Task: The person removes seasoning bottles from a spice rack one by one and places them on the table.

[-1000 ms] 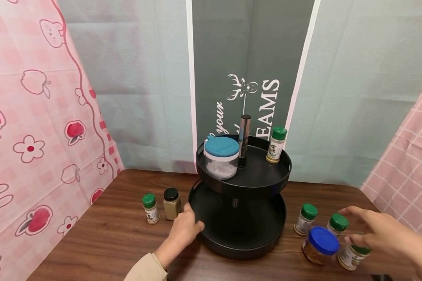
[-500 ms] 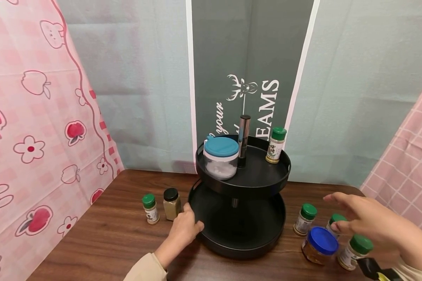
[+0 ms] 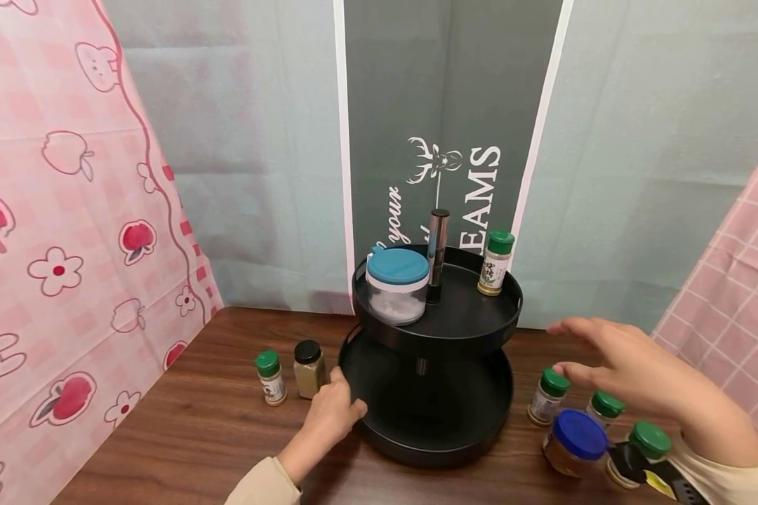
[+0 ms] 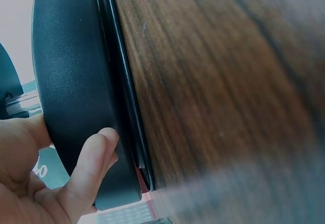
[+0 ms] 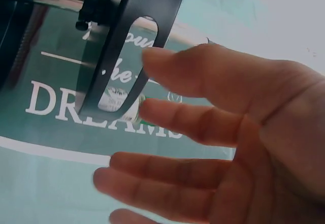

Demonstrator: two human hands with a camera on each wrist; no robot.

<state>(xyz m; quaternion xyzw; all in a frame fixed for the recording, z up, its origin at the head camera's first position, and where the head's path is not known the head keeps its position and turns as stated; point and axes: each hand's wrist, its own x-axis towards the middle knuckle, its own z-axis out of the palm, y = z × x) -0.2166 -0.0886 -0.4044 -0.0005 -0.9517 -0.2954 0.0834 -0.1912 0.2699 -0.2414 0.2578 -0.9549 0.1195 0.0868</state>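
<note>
A black two-tier round rack stands mid-table. My left hand grips its lower tray at the left side, thumb and fingers on either side of the wall in the left wrist view. On the upper tier are a clear jar with a blue lid and white contents, and a green-capped spice bottle. My right hand, fingers spread and holding nothing, is above the jars at the right. In the right wrist view that hand overlaps the upper tray's handle cutout.
At the right stand green-capped spice bottles and a blue-lidded jar, partly behind my right wrist. A green-capped bottle and a black-capped jar stand left of the rack. Printed cloths hang behind.
My right hand has moved up and left, away from the bottles at the right toward the rack. The left hand has kept its place on the lower tray.
</note>
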